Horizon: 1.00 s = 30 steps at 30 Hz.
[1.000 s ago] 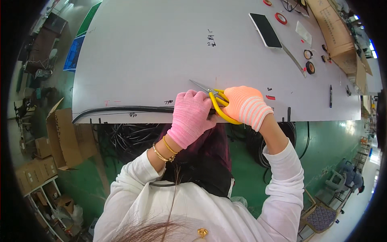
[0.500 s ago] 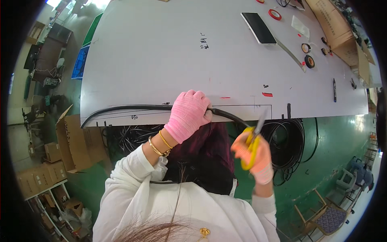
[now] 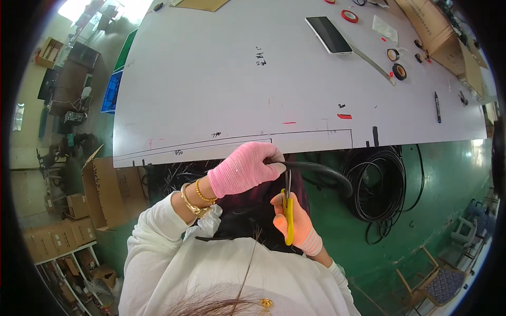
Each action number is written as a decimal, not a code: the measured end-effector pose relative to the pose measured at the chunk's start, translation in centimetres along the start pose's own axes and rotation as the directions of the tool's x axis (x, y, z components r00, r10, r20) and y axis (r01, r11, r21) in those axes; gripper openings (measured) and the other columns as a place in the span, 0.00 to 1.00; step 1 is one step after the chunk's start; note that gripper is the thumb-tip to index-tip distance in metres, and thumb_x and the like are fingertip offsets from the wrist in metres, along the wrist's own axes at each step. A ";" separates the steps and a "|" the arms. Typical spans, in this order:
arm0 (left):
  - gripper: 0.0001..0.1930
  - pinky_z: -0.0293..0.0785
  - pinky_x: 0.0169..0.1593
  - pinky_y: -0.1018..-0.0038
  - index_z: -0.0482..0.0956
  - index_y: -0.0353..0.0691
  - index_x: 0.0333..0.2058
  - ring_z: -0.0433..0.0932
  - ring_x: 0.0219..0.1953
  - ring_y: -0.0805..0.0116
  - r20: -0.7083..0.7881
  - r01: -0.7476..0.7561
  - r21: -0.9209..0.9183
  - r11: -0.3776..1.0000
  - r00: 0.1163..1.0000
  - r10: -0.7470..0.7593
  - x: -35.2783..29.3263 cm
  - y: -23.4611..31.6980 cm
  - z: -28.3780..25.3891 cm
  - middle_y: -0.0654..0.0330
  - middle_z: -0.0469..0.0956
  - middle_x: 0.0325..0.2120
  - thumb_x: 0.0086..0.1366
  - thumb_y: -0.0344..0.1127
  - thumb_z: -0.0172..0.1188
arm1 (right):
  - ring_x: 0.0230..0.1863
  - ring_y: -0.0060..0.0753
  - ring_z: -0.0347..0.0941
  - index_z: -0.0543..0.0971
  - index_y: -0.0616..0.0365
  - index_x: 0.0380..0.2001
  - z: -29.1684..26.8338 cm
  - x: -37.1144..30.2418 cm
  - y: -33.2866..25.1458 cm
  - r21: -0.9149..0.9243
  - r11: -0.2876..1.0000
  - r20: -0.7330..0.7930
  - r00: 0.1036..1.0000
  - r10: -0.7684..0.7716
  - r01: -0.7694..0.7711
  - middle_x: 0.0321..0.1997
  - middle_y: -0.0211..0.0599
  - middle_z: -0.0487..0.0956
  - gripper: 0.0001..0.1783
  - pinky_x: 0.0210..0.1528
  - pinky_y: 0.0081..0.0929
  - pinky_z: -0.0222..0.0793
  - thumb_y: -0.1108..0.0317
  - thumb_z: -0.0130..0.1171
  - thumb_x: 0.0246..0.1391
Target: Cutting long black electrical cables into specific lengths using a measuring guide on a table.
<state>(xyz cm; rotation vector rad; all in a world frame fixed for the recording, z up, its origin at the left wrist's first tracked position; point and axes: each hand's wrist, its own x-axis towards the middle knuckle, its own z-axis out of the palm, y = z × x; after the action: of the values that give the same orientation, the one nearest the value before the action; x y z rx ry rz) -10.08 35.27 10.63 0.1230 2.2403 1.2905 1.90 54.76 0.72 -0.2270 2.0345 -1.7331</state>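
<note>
My left hand (image 3: 247,167), in a pink knit glove, is closed around a black cable or hose (image 3: 321,169) just off the table's near edge. The black length arches out to the right of the fist and bends down at its end. Any part beyond the fist on the left is hidden. Below it, my right hand (image 3: 298,224), in a paler orange-pink glove, grips yellow-handled scissors (image 3: 289,210). Their blades point up and reach the black length right beside my left fingertips. Whether the blades touch or cut it, I cannot tell.
The white table (image 3: 200,89) bears drawn lines and marks. A phone-like tablet (image 3: 329,35), a steel ruler (image 3: 373,64), tape rolls (image 3: 399,71) and a marker (image 3: 437,108) lie on it. Coiled black cable (image 3: 377,184) hangs or lies past the near edge. Cardboard boxes (image 3: 108,189) stand at left.
My left hand has drawn the black length off the tabletop toward me. My right hand has moved left with the scissors, bringing the blades up to it. The view has shifted slightly.
</note>
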 end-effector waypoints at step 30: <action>0.24 0.64 0.25 0.82 0.76 0.39 0.53 0.60 0.20 0.83 0.391 0.080 -0.396 0.915 0.916 0.089 -0.3 -0.2 -1.2 0.65 0.84 0.44 0.57 0.20 0.46 | 0.20 0.39 0.76 0.73 0.59 0.35 0.7 -0.5 -2.3 0.065 0.964 0.040 0.966 0.255 -0.257 0.20 0.37 0.76 0.22 0.25 0.32 0.69 0.48 0.62 0.64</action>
<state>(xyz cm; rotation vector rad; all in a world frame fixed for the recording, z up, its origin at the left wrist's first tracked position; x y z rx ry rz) -10.39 34.08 11.07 0.2170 1.5938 1.5450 2.29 53.89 3.00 0.0308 1.8833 -1.6250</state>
